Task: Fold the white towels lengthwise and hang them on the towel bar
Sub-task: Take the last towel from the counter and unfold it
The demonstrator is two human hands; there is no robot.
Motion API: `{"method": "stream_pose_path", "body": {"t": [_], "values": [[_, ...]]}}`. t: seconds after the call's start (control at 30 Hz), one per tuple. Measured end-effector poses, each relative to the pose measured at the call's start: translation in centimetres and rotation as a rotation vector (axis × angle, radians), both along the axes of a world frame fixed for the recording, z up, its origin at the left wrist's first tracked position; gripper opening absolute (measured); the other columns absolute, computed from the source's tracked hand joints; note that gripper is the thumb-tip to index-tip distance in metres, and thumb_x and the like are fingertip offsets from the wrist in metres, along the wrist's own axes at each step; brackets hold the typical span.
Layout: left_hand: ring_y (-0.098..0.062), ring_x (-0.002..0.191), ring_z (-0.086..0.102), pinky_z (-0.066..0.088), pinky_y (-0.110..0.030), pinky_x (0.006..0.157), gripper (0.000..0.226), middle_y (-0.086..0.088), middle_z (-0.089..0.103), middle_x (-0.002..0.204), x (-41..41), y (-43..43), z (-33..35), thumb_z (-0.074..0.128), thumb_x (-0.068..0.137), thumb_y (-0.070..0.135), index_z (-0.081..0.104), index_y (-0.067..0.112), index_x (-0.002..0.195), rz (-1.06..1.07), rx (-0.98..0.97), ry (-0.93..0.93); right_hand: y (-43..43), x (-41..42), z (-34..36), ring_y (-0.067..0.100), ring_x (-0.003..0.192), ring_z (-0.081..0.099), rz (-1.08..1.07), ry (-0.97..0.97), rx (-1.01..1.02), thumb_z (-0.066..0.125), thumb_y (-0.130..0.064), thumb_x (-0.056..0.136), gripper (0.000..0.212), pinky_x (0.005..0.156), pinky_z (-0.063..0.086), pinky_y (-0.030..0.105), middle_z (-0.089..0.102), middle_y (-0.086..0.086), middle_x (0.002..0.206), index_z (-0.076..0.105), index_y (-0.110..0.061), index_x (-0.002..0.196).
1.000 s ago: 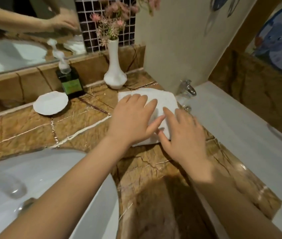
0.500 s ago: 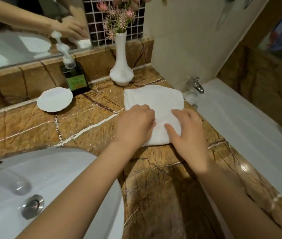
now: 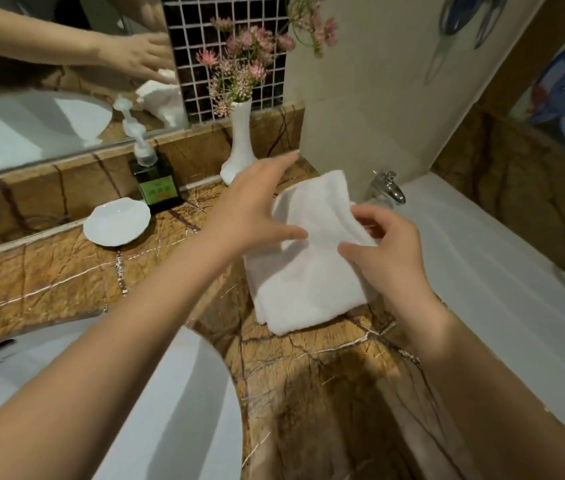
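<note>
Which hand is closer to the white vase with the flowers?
Left. The left hand is just right of the vase, fingertips near its base. The right hand is farther off, at the right edge of the towel.

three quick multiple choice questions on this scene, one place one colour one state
1. The small white ceramic dish sits: A in the sink; B on the brown marble counter, beside the green soap bottle; C on the tub.
2. The flowers in the white vase are: A yellow; B blue; C pink.
3. The folded white towel is: A hanging on a bar; B lying on the counter, right hand pinching it; C in the sink.
Answers: B, dish rests left of the bottle; C, pink blooms; B, towel lies on marble, its edge pinched.
</note>
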State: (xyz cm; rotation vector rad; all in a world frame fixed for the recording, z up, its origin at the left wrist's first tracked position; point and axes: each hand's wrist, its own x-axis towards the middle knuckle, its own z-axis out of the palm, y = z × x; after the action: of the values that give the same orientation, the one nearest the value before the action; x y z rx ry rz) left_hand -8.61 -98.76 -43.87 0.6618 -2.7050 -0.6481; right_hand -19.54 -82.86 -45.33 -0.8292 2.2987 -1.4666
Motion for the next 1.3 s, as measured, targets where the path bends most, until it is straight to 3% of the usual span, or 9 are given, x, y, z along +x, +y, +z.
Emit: {"method": "stream_pose_path", "body": {"t": [0.13,0.2,0.3,0.43,0.57,0.7,0.8,0.97,1.3], "values": [[-0.012,0.126,0.043,0.034,-0.020,0.095,0.098,0.005,0.044,0.141,-2.3,-0.8,0.9,0.084,0.066,0.033,0.028,0.023,0.146,-0.100,0.247,-0.084,0.2,0.7,0.6,-0.011,0.073,0.055,0.123,0.095,-0.083,0.067,0.011,0.071,0.037,0.065,0.041,0.002,0.061,-0.017,0.082,0.065,-0.022,0.086],[-0.013,0.101,0.053,0.037,-0.017,0.076,0.059,0.008,0.058,0.107,-2.8,-0.9,0.2,0.082,0.069,0.029,0.056,0.017,0.120,-0.121,0.209,-0.099,0.2,0.7,0.2,-0.013,0.070,0.055,0.132,0.090,-0.103,0.067,0.012,0.072,0.035,0.064,0.041,0.002,0.061,-0.016,0.080,0.065,-0.021,0.083],[-0.011,0.071,0.049,0.033,-0.024,0.058,0.021,0.011,0.054,0.073,-2.8,-0.7,-0.5,0.078,0.073,0.022,0.060,0.013,0.081,-0.140,0.167,0.004,0.3,0.0,-0.6,-0.010,0.068,0.055,0.084,0.036,-0.123,0.069,0.011,0.071,0.035,0.061,0.042,0.004,0.061,-0.011,0.084,0.063,-0.015,0.093],[-0.010,0.083,0.054,0.044,-0.027,0.076,0.020,-0.005,0.066,0.088,-2.2,0.4,0.2,0.069,0.079,0.015,0.069,0.002,0.093,-0.325,0.144,0.237,1.1,-1.3,-1.1,-0.003,0.087,0.059,0.178,-0.048,0.007,0.083,-0.012,0.067,0.058,0.067,0.047,0.009,0.062,-0.017,0.104,0.056,-0.026,0.117],[-0.012,0.094,0.060,0.050,-0.040,0.083,0.015,0.003,0.063,0.095,-1.8,1.1,2.5,0.062,0.085,0.011,0.064,0.010,0.100,-0.402,0.152,0.304,2.2,-1.9,-1.1,0.000,0.089,0.066,0.390,-0.135,0.139,0.087,-0.025,0.061,0.047,0.075,0.052,0.021,0.071,-0.014,0.096,0.065,-0.029,0.103],[0.005,0.087,0.055,0.048,-0.019,0.080,0.015,0.010,0.058,0.092,-0.9,1.5,5.6,0.058,0.084,0.004,0.060,0.011,0.096,-0.322,0.195,0.470,2.4,-3.0,-0.7,-0.003,0.092,0.066,0.513,-0.105,0.153,0.090,-0.012,0.058,0.047,0.081,0.052,0.016,0.071,-0.019,0.092,0.067,-0.032,0.093],[0.011,0.086,0.052,0.045,-0.012,0.079,0.020,0.016,0.053,0.094,0.5,0.7,7.4,0.056,0.085,0.003,0.057,0.016,0.099,-0.157,0.244,0.598,2.1,-4.2,-0.9,0.005,0.093,0.066,0.541,0.007,0.264,0.090,-0.011,0.055,0.043,0.089,0.052,0.029,0.072,-0.007,0.096,0.069,-0.025,0.090],[0.008,0.091,0.054,0.046,-0.018,0.084,0.018,0.017,0.055,0.098,4.7,-1.3,7.5,0.055,0.090,0.010,0.056,0.027,0.097,0.099,0.220,0.602,1.9,-5.6,0.5,0.006,0.076,0.065,0.414,-0.046,0.264,0.085,-0.008,0.063,0.030,0.072,0.052,0.020,0.071,0.003,0.084,0.070,-0.004,0.088],[-0.011,0.084,0.063,0.051,-0.025,0.068,0.012,-0.002,0.062,0.099,15.4,-0.3,6.9,0.051,0.096,0.033,0.059,0.024,0.099,0.391,0.403,0.561,-0.7,-2.3,7.5,0.003,0.064,0.069,0.379,-0.366,0.011,0.066,-0.014,0.085,0.006,0.053,0.052,0.014,0.073,-0.010,0.071,0.067,-0.016,0.091]]}}
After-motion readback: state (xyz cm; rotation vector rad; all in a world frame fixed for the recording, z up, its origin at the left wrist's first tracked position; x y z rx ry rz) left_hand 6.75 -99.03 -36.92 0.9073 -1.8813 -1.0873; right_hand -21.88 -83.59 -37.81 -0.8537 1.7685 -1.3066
